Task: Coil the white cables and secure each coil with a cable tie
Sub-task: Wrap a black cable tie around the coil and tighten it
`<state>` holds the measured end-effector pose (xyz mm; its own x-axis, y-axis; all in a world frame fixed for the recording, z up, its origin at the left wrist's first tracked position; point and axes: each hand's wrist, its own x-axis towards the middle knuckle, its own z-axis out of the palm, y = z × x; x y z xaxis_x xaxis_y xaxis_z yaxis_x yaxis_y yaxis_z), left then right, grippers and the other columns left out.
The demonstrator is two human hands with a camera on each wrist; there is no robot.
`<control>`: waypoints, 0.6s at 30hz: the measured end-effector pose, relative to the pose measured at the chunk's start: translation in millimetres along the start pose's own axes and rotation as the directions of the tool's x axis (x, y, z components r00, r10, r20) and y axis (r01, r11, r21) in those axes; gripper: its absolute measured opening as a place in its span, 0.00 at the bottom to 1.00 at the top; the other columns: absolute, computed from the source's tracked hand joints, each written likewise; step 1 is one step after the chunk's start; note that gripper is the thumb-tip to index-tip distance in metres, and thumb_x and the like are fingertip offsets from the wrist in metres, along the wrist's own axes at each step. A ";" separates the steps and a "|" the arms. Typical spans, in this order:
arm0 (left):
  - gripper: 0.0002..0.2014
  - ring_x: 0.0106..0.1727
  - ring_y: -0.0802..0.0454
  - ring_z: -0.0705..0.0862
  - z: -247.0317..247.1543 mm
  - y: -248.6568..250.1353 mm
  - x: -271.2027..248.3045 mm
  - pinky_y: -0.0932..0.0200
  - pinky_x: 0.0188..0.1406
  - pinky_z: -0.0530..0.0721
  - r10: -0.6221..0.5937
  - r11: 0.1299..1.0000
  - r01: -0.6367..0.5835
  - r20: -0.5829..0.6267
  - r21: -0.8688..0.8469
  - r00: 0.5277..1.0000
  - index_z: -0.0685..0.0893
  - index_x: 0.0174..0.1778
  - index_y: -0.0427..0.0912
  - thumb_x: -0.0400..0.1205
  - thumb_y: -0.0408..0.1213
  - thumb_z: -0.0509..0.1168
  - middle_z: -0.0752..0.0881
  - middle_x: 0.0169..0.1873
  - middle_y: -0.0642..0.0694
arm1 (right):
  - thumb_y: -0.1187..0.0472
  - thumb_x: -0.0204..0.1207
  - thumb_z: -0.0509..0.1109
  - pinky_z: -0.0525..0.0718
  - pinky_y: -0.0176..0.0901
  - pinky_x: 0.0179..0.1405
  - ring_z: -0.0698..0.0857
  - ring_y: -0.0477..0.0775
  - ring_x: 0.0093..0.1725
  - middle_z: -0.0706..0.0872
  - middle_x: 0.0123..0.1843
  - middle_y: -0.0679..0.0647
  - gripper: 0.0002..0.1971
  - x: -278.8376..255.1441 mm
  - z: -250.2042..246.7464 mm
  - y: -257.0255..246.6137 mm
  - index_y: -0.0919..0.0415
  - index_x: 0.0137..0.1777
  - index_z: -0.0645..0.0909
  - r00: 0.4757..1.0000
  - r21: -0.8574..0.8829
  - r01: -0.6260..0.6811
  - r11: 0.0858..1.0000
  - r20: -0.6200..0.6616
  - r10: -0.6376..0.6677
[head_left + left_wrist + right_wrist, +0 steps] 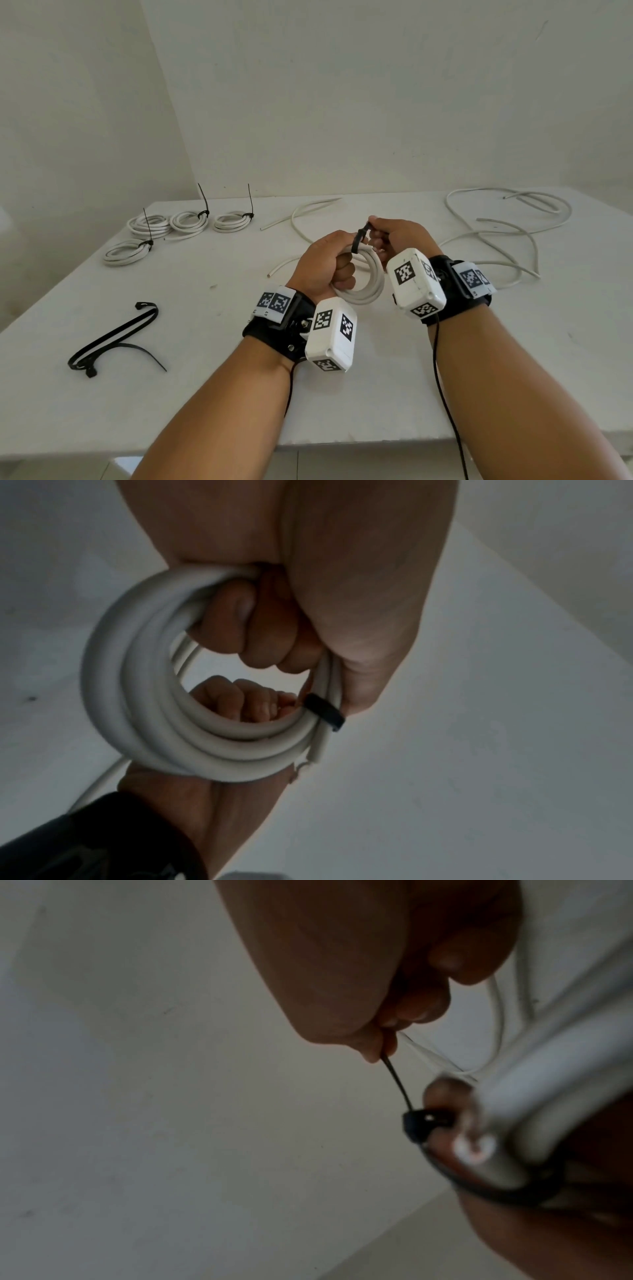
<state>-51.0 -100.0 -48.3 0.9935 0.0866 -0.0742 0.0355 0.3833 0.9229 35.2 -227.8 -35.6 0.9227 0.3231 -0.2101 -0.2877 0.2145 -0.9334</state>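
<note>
Above the table's middle, my left hand [329,263] grips a white cable coil [368,281], its fingers curled through the ring. A black cable tie [359,240] loops around the coil's top. My right hand [394,236] pinches the tie's thin tail between thumb and forefinger. In the left wrist view the coil [143,696] hangs from my curled fingers [240,626], with the tie's band [323,712] across it. In the right wrist view the tail [397,1080] runs from my fingertips [373,1053] to the tie's head [419,1122] beside the coil [548,1096].
Several tied coils [188,222] lie at the table's back left. Spare black cable ties [113,339] lie at the front left. Loose white cables [496,233] sprawl across the back right, and another [308,209] lies behind my hands. The table edge [342,442] is near me.
</note>
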 end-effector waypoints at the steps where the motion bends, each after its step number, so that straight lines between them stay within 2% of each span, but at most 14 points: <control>1: 0.13 0.15 0.58 0.54 -0.6 0.2 0.5 0.63 0.19 0.52 -0.008 0.999 0.007 -0.004 -0.046 1.000 0.72 0.34 0.43 0.86 0.36 0.58 0.57 0.15 0.54 | 0.60 0.82 0.71 0.72 0.36 0.17 0.74 0.46 0.22 0.76 0.29 0.51 0.08 0.1 1.9 1.6 0.62 0.42 0.78 1.000 -0.017 0.014 1.000 -0.001 -0.014; 5: 0.21 0.15 0.58 0.54 -3.5 1.3 1.3 0.62 0.21 0.50 0.010 0.987 -0.013 -0.021 -0.163 1.000 0.80 0.25 0.46 0.86 0.38 0.59 0.56 0.15 0.54 | 0.59 0.82 0.69 0.74 0.34 0.17 0.76 0.47 0.21 0.79 0.29 0.52 0.09 -1.1 6.3 5.8 0.64 0.43 0.82 0.999 -0.106 0.048 0.993 -0.002 -0.049; 8: 0.23 0.15 0.58 0.54 -5.6 1.4 3.1 0.64 0.19 0.52 0.026 0.983 -0.033 -0.043 -0.179 0.999 0.83 0.23 0.47 0.86 0.39 0.59 0.57 0.16 0.54 | 0.50 0.81 0.68 0.80 0.36 0.24 0.81 0.51 0.24 0.84 0.31 0.55 0.17 -0.9 7.2 7.3 0.62 0.38 0.83 0.994 -0.134 -0.067 0.989 0.072 0.077; 10: 0.22 0.16 0.58 0.55 -4.3 1.0 3.4 0.64 0.17 0.54 0.024 0.983 -0.034 -0.054 -0.182 0.998 0.83 0.24 0.47 0.86 0.39 0.60 0.57 0.16 0.54 | 0.43 0.74 0.73 0.81 0.43 0.32 0.82 0.53 0.25 0.85 0.32 0.56 0.20 -0.7 7.1 10.2 0.60 0.33 0.83 0.987 -0.135 -0.110 0.985 0.102 0.124; 12: 0.23 0.16 0.58 0.55 -2.5 -0.2 2.3 0.65 0.17 0.54 0.035 0.981 -0.045 -0.060 -0.188 0.998 0.82 0.23 0.48 0.86 0.39 0.60 0.57 0.16 0.54 | 0.43 0.66 0.79 0.78 0.46 0.36 0.80 0.52 0.27 0.83 0.32 0.55 0.18 0.8 7.5 13.8 0.58 0.32 0.83 0.990 -0.124 -0.084 0.989 0.104 0.097; 13: 0.23 0.16 0.58 0.55 -2.2 -1.0 2.1 0.65 0.17 0.54 0.038 0.980 -0.048 -0.060 -0.190 0.997 0.81 0.22 0.48 0.86 0.39 0.60 0.57 0.16 0.54 | 0.46 0.65 0.80 0.76 0.45 0.35 0.77 0.51 0.26 0.80 0.30 0.54 0.17 0.1 8.1 14.5 0.58 0.32 0.82 0.991 -0.099 -0.081 0.992 0.100 0.091; 15: 0.21 0.15 0.59 0.55 -0.3 -2.0 0.9 0.65 0.16 0.54 0.031 0.976 -0.041 -0.050 -0.215 0.998 0.80 0.24 0.47 0.86 0.40 0.60 0.57 0.16 0.54 | 0.49 0.72 0.78 0.72 0.43 0.32 0.72 0.50 0.25 0.75 0.26 0.51 0.17 0.7 6.0 14.9 0.58 0.30 0.79 0.992 -0.056 -0.095 0.994 0.081 0.099; 18: 0.21 0.15 0.58 0.54 3.7 -0.9 -4.2 0.64 0.17 0.53 -0.004 0.971 0.009 0.020 -0.240 1.000 0.69 0.27 0.46 0.86 0.46 0.60 0.56 0.15 0.54 | 0.47 0.76 0.75 0.69 0.43 0.30 0.68 0.50 0.23 0.71 0.24 0.50 0.21 5.3 0.3 12.8 0.57 0.28 0.74 0.995 -0.089 -0.088 0.992 0.043 0.092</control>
<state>-54.8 -104.0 -47.5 0.9953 0.0664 -0.0707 0.0175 0.5938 0.8044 36.4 -223.1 -48.5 0.8804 0.3807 -0.2826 -0.3438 0.1020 -0.9335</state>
